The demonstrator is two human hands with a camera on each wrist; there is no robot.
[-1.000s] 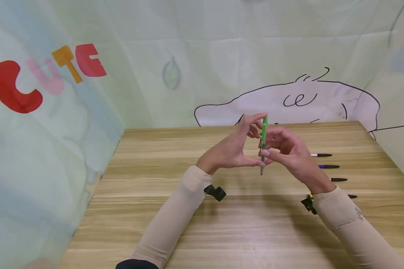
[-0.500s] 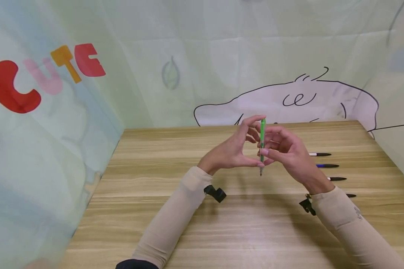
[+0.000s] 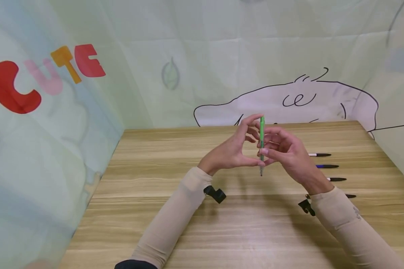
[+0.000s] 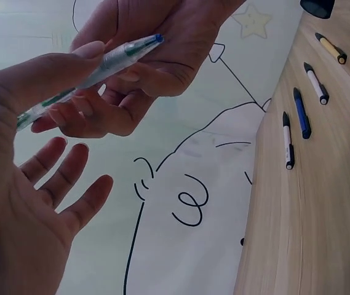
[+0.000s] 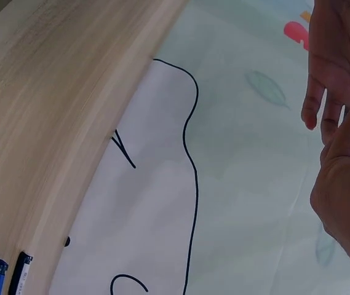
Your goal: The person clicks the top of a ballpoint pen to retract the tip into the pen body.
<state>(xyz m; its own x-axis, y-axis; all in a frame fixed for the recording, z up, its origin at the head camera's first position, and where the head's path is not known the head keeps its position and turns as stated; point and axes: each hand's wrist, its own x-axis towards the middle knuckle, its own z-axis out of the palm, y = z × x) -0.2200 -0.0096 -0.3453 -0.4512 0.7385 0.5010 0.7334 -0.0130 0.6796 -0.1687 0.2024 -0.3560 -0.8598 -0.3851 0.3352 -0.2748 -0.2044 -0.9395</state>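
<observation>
A green pen (image 3: 262, 130) with a clear lower barrel stands nearly upright above the table, point down. My left hand (image 3: 227, 149) spans it, index fingertip at the top end and thumb against the lower barrel; its other fingers are spread behind. With thumb and fingers, my right hand (image 3: 291, 155) pinches the pen around its middle. The left wrist view shows the pen (image 4: 125, 56) slanting between both hands, its tip bluish. In the right wrist view the left hand (image 5: 339, 61) and right hand (image 5: 347, 190) overlap at the edge, and the pen is hidden.
Several pens lie in a row on the wooden table (image 3: 175, 209) at the right: yellow (image 4: 331, 48), white (image 4: 316, 83), blue (image 4: 302, 114) and another white one (image 4: 287, 140). The right forearm partly covers them in the head view. A printed curtain (image 3: 202, 67) hangs behind.
The pen has shifted very slightly left and stands a little straighter. Both hands keep nearly the same grip and place.
</observation>
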